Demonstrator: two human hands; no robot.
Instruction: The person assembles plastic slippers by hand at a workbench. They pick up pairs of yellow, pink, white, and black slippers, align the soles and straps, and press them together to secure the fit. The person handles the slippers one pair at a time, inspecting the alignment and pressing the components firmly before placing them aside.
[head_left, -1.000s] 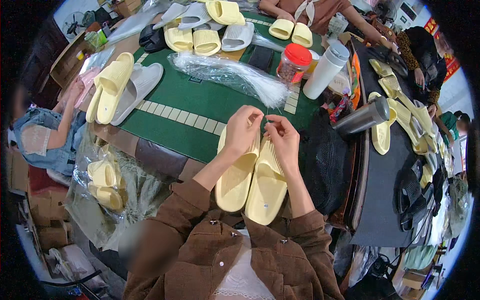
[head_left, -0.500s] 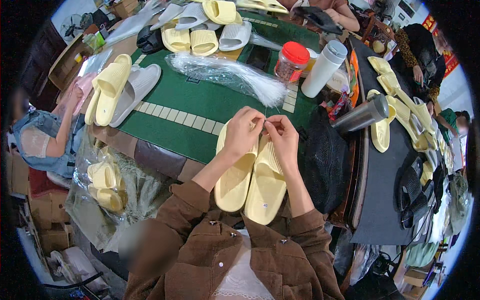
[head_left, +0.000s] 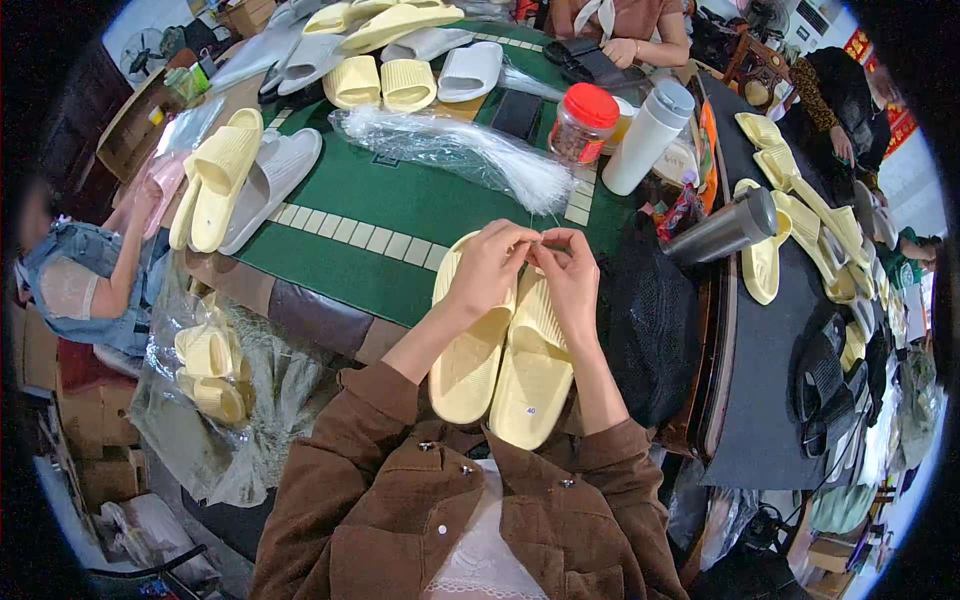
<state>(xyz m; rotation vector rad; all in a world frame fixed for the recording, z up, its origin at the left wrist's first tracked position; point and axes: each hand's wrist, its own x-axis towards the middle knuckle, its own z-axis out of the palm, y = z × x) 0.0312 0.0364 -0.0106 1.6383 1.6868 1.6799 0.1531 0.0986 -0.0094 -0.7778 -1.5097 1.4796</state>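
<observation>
A pair of pale yellow ribbed slides leans upright at the table edge before me, the left slide (head_left: 466, 365) beside the right slide (head_left: 534, 385). My left hand (head_left: 490, 268) is over the top of the left slide, its thumb and fingertips pinched together. Touching it at the fingertips, my right hand (head_left: 568, 285) is closed in a pinch above the right slide. Whatever sits between the fingertips is too small to make out. Just beyond my hands lies a clear plastic bag of thin white strands (head_left: 470, 155).
Yellow and grey slides (head_left: 408, 85) are heaped at the far side. A red-lidded jar (head_left: 583, 122), a white bottle (head_left: 650, 137) and a steel tumbler (head_left: 722, 228) stand or lean at right. More slides (head_left: 218, 180) rest at left. Co-workers sit left and across.
My hands stay pinched together, barely shifted. Across the table, a co-worker has lowered a black slide, and the far heap of slides has been rearranged.
</observation>
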